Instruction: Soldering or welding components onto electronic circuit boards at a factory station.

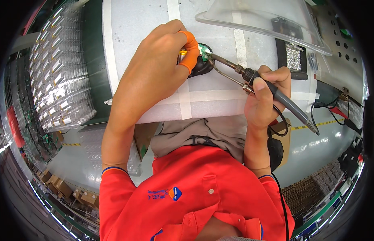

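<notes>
A black rounded housing [204, 69] with a small green circuit board [203, 50] lies on the white padded worktop. My left hand [163, 56] reaches over its left side, with orange finger cots [191, 60] on the thumb and index finger. Those two fingertips meet in a pinch at the board's edge; what sits between them is too small to make out. Beneath the fingers a bit of something yellow [182, 55] shows. My right hand [267, 94] grips a grey-handled soldering iron [293, 105] with a thin metal side tube [229, 76]. Iron tip and tube end converge at the board.
A clear plastic cover [267, 20] hangs over the far right. Below it sits a black tray [293, 60] of silvery material, near a perforated metal panel [343, 48]. Stacked clear blister trays [60, 68] stand at left. Black cables [319, 105] run along the right edge.
</notes>
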{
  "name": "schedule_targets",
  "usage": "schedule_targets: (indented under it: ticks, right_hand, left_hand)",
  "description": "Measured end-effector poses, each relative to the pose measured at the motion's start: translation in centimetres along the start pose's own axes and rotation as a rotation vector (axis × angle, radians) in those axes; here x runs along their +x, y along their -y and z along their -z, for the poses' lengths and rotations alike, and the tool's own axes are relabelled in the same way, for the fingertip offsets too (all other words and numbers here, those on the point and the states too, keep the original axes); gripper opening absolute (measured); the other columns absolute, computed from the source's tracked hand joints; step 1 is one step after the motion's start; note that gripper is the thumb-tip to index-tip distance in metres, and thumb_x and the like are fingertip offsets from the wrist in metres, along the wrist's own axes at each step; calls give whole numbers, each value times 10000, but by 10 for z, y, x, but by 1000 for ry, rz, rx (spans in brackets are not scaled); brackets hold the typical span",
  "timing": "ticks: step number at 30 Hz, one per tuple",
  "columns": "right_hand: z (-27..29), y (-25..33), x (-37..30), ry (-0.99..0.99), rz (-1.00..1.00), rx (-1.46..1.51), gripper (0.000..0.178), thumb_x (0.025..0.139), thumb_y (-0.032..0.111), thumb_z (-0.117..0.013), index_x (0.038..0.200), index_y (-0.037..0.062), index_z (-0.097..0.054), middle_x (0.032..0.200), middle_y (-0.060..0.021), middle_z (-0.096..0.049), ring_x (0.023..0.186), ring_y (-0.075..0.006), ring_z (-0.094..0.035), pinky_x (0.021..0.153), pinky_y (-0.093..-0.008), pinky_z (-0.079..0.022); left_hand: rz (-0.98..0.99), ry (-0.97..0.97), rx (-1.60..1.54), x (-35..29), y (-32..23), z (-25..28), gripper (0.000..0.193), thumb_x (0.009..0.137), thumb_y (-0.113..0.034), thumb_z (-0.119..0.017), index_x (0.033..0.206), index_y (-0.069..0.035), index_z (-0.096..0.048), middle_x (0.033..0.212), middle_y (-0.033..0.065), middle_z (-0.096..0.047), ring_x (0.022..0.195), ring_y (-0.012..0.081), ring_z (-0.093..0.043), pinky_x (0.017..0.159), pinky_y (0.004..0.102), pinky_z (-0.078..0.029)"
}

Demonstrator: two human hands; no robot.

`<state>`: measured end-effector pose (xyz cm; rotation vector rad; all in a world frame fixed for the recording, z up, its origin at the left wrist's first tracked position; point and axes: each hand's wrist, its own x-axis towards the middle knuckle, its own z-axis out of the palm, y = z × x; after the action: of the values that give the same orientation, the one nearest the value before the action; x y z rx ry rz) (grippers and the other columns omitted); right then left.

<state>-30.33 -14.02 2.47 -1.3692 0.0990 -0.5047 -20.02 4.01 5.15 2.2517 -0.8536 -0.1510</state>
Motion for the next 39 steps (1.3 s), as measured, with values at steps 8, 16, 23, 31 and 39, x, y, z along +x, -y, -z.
schedule_targets:
  ticks: [8,16,23,31,39]
  right_hand:
    - [14,-7,-8,-55,-31,-52,150,806,17,-543,874,63,-417,704,-2,-364,623,-80,-341,539,-222,-296]
    - [35,9,0,-371,78,37,267,815,175,-626,860,64,-387,715,-35,-391,607,-108,-416,535,-228,-373]
    - [43,3,-1,-340,49,90,167,853,119,-555,915,83,-405,810,-16,-393,664,-87,-410,581,-204,-357]
    - [34,1,1,-473,-18,124,339,797,233,-657,871,66,-371,749,-39,-437,678,-113,-445,633,-232,-386]
    - [34,-3,4,-506,8,81,356,787,237,-660,861,60,-361,742,-59,-467,713,-128,-452,689,-260,-392]
  left_hand:
    - [33,11,-18,-2,3,2,69,766,52,-646,825,40,-614,831,121,-592,721,268,-581,653,329,-463]
    - [590,-215,44,53,41,87,172,837,-120,-597,816,49,-617,780,233,-649,727,337,-649,666,416,-497]
    - [727,-706,689,211,167,162,289,782,-181,-634,994,14,-659,1085,201,-643,1026,365,-617,855,442,-519]
    - [595,-535,765,339,299,174,386,880,-293,-522,1210,-102,-585,1195,240,-567,1113,372,-575,918,452,-476]
    - [407,-659,749,356,360,173,297,794,-273,-633,997,-59,-667,931,197,-656,873,363,-654,733,489,-518]
